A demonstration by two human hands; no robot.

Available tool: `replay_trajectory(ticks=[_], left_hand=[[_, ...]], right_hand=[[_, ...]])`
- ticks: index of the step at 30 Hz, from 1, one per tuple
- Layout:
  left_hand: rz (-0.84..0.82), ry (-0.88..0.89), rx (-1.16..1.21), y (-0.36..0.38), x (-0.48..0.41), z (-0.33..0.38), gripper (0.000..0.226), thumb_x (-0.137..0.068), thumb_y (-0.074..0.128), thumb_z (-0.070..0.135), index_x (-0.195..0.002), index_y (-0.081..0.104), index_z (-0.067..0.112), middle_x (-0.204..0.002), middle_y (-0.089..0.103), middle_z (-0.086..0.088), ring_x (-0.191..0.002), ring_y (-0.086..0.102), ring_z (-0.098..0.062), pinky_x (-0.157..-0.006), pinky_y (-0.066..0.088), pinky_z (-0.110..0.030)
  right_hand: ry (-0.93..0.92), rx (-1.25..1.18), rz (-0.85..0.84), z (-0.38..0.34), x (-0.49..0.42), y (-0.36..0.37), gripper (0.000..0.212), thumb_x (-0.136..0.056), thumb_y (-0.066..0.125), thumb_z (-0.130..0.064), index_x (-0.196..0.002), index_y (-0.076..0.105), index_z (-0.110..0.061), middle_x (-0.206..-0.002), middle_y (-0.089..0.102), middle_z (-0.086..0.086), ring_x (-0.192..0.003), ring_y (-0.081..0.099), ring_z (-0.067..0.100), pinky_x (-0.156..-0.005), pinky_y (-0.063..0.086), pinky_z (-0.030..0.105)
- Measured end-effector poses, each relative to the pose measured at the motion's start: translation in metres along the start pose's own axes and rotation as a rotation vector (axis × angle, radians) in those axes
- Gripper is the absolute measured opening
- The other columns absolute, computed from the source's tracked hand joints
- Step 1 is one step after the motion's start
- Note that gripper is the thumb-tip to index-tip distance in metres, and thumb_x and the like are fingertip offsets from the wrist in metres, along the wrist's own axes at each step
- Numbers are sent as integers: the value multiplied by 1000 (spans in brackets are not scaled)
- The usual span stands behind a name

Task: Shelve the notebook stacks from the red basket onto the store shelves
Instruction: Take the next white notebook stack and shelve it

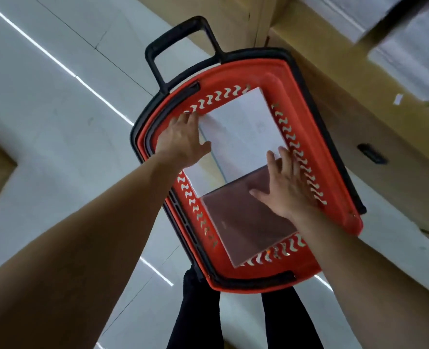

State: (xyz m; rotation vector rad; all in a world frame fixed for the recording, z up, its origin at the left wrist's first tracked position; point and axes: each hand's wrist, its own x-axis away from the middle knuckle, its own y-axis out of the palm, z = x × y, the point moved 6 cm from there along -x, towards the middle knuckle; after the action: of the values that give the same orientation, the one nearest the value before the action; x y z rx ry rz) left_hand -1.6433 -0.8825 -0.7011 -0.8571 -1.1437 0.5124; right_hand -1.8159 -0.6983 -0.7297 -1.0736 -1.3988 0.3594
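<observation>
The red basket (331, 177) with a black rim and a raised black handle stands on the floor below me. Inside lie a white notebook stack (241, 132) at the far end and a brown, plastic-wrapped notebook stack (243, 222) at the near end. My left hand (180, 139) reaches into the basket with fingers spread at the left edge of the white stack. My right hand (283, 187) lies flat, fingers apart, on the far right corner of the brown stack, close to the basket's right wall.
Wooden shelving (374, 127) with white packaged goods (414, 49) runs along the right, close beside the basket. Pale tiled floor (65, 127) spreads to the left. My legs in dark trousers (198, 318) stand just behind the basket.
</observation>
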Motion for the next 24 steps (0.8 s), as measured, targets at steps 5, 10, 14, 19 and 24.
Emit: replay_trajectory(ticks=[5,10,14,19,24], left_hand=[[-14,10,-31,24,-24,3,90,-86,67,58,-154,22,20,-153,43,-8,-137,45,-33,-109,42,-53],[-67,22,76,27,-36,2,105,-76,66,70,-154,9,30,-150,46,-7,-132,51,-34,-103,47,-55],[-129,36,105,24,-45,4,110,-63,60,83,-150,14,36,-147,49,-4,-131,52,-32,-102,47,-56],[-95,24,66,23,-44,8,105,-62,58,86,-144,28,27,-133,58,-3,-119,61,-30,-96,53,-52],[-77,21,0,17,-34,9,94,-79,69,66,-150,23,24,-138,56,-5,-119,59,-32,-93,52,-45]], right_hand=[[-9,10,134,3,0,25,116,-81,56,-76,-163,6,-12,-169,-1,17,-156,-1,34,-125,14,53],[5,-70,151,6,-3,35,116,-80,61,-72,-163,6,-13,-170,-4,15,-157,-7,31,-126,7,53],[12,-112,156,9,-3,38,116,-79,58,-73,-163,3,-17,-170,-10,10,-156,-15,27,-126,1,50],[22,-138,149,8,-3,39,115,-79,60,-71,-163,1,-18,-170,-11,9,-155,-17,26,-126,2,51],[32,-124,97,7,-4,40,119,-81,67,-66,-163,-7,-18,-168,-21,8,-154,-23,25,-125,-6,47]])
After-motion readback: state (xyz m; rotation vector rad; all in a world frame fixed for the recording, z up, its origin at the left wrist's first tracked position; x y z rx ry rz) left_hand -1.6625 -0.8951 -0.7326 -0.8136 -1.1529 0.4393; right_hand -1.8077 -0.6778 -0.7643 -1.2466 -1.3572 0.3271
